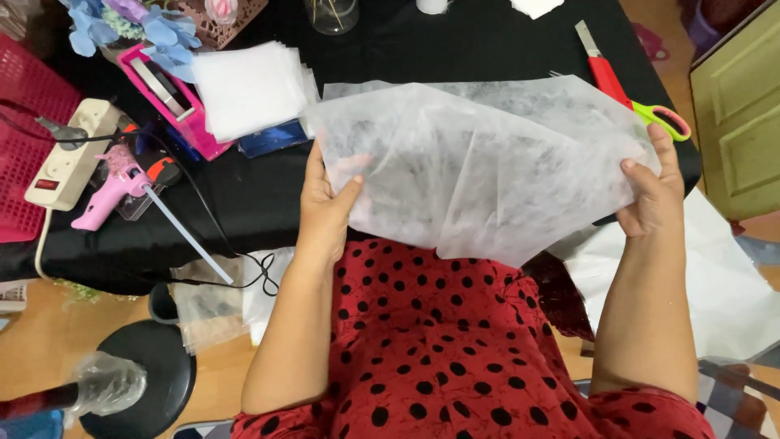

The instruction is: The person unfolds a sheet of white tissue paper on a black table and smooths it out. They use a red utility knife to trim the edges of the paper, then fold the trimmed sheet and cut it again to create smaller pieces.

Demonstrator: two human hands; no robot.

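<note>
Head view is looking down on a black-covered bench (455, 41) with a person in a red, black-dotted garment sitting at its near edge. At the far left corner a brown lattice basket (221, 28) is holding pale blue artificial flowers (122, 24). A red plastic basket (24, 138) is standing off the left edge; what it is carrying cannot be told. A clear glass jar (331, 15) is sitting at the far edge, its contents unclear. A pink tray (175, 102) near the left side is holding a dark slim object, with a stack of white squares (248, 85) lying just beside it.

The left hand (325, 207) is pinching the left edge of a thin white translucent sheet (479, 162), thumb on top and fingers (315, 162) closed behind it. The right hand (654, 191) is gripping the sheet's right edge the same way, its fingers (668, 146) curled over the material. The sheet is hanging, folded and creased, between both hands above the bench's near edge.

A pink glue gun (114, 187) and a white power strip (73, 150) are lying at the left edge; a red cutter (605, 73) and green-handled scissors (666, 118) are lying near the right edge.
</note>
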